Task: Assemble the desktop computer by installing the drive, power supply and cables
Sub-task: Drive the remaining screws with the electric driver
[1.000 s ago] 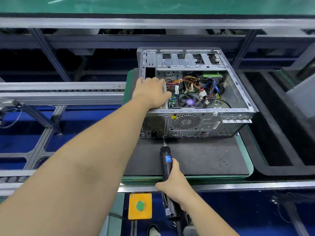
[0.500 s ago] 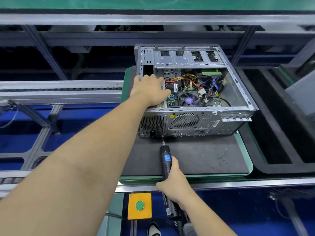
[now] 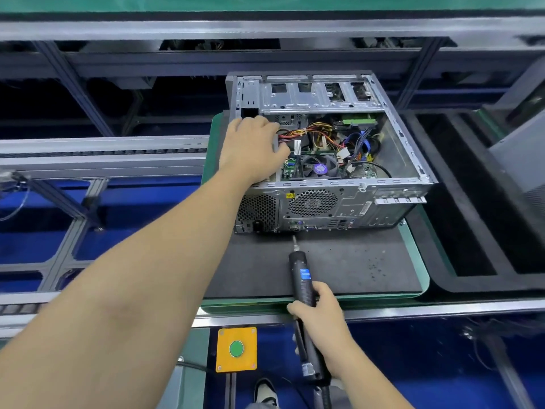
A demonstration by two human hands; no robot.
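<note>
Head view: left hand (image 3: 253,149) seemingly flat inside computer case (image 3: 339,202); right hand (image 3: 320,312) grips screwdriver (image 3: 302,278).

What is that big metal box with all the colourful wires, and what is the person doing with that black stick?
The camera sits on the person's head and looks down at their own arms. The metal box is an open computer case lying on a dark mat. The colourful wires inside carry power and signals. The left hand rests on the power supply in the case's left corner. The right hand grips an electric screwdriver, its tip pointed at the back of the case. The yellow box with a green button sits in front.
</note>
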